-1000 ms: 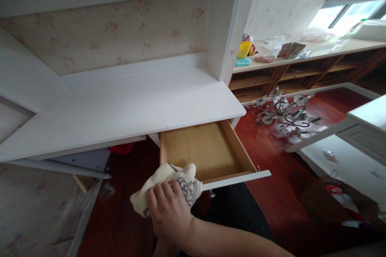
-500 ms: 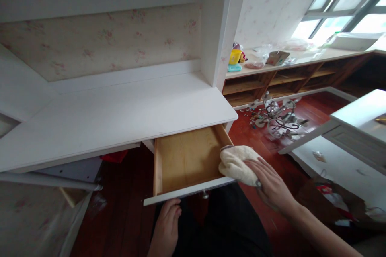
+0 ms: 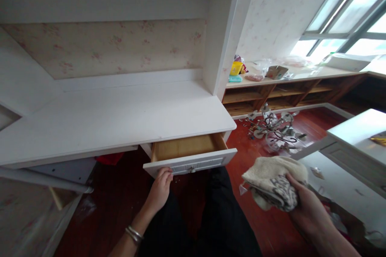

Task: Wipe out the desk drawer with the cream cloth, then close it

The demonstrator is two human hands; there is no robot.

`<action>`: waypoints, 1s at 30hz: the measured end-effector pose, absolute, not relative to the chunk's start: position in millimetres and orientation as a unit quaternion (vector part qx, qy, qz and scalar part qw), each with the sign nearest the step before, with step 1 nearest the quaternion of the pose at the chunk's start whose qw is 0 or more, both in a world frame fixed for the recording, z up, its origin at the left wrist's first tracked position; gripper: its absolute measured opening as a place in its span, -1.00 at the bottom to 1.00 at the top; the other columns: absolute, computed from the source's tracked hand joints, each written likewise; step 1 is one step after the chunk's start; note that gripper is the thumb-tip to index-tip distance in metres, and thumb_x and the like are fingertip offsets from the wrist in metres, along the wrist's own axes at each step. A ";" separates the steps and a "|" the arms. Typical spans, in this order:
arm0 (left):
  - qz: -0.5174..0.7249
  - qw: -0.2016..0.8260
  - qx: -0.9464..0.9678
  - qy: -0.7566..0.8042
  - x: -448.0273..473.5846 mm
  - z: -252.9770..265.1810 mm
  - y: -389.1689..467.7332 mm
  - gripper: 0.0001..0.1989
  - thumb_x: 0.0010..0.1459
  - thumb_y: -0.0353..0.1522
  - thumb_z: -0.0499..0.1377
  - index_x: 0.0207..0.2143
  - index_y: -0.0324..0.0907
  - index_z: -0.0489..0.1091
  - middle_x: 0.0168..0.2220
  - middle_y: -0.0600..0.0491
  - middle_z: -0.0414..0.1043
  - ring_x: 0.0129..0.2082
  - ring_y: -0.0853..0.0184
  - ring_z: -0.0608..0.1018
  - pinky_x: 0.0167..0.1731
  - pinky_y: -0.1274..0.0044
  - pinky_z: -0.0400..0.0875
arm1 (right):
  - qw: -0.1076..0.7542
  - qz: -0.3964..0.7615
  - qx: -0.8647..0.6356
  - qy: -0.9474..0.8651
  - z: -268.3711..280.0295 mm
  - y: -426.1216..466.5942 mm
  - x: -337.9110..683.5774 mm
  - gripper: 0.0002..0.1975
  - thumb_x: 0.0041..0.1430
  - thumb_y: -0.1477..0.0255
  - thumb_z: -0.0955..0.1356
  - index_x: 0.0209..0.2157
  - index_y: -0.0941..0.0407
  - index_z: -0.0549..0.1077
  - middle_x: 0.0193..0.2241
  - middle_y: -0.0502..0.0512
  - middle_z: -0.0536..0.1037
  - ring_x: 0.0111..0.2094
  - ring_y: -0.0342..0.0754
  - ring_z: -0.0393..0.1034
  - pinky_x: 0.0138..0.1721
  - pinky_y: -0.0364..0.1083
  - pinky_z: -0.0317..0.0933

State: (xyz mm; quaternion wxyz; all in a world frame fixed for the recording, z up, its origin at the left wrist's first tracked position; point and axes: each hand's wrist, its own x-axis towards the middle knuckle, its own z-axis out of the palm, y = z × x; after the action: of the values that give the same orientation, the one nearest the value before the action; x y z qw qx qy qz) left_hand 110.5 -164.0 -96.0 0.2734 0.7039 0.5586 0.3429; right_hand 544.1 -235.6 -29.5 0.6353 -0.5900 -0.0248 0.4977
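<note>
The left hand (image 3: 160,188) is at the near side of the drawer (image 3: 211,160), with its fingers bent on the left part of the white front. I cannot tell if it grips the wood or just leans on it. A shiny band (image 3: 134,234) goes around that wrist. The knob (image 3: 192,169) is just to the right of the left hand, and the hand does not touch it.

The right hand (image 3: 310,209) is holding a cloth (image 3: 271,170). The cloth is cream with a dark pattern, and it is all bunched up. The thumb lies on top of it. The right hand and the cloth are off to the right of the drawer, apart from it, up over the red floor (image 3: 256,200).

The drawer is partly out of the desk (image 3: 141,112), just past the left hand. I can see some of its pale wood inside. The white desk top is farther past the left hand. To the left of that hand, under the desk, there is a red thing (image 3: 109,158).

Two legs (image 3: 224,209) in black are between the hands. Past the right hand, a big lamp (image 3: 274,130) lies on the floor. Beyond the lamp is a long shelf (image 3: 304,74) with a yellow tub (image 3: 235,68) and a small box (image 3: 276,72) on top.
</note>
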 end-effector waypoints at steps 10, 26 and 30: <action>0.308 0.239 0.708 0.589 116.8 -88.7 -71.7 -0.70 0.24 -0.33 -0.05 -0.49 -0.18 0.36 -0.11 -0.11 0.41 -0.04 0.26 0.46 0.07 0.33 0.36 | 0.610 0.645 -0.456 0.062 -50.8 -175.5 445.6 -0.70 0.24 0.64 0.25 -0.01 0.21 0.39 -0.30 0.12 0.60 -0.28 0.00 0.57 -0.11 0.04 0.47; 0.269 0.044 0.749 0.604 66.5 21.9 -48.9 -0.62 0.32 -0.17 -0.10 -0.35 -0.15 0.40 -0.28 0.03 0.44 -0.28 0.34 0.45 -0.15 0.49 0.32 | 0.636 0.656 -0.392 0.103 -110.8 -66.9 359.6 -0.78 0.35 0.45 0.23 -0.05 0.13 0.44 -0.35 0.01 0.60 -0.32 -0.09 0.53 -0.17 -0.05 0.45; 0.207 -0.054 0.668 0.713 26.2 24.8 -11.4 -0.64 0.29 -0.24 -0.08 -0.26 -0.21 0.46 -0.06 -0.11 0.41 -0.07 0.21 0.42 -0.03 0.42 0.29 | 0.647 0.650 -0.392 0.074 -115.1 -57.7 346.5 -0.76 0.34 0.44 0.25 -0.01 0.09 0.43 -0.37 -0.02 0.61 -0.35 -0.10 0.52 -0.20 -0.06 0.45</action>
State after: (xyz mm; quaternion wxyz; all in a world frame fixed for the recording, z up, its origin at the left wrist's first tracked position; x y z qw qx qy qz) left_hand 26.2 -11.4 24.8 -0.0536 0.6679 0.7129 0.2068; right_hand 346.5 -57.7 -115.1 0.6474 -0.3917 0.0743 0.6496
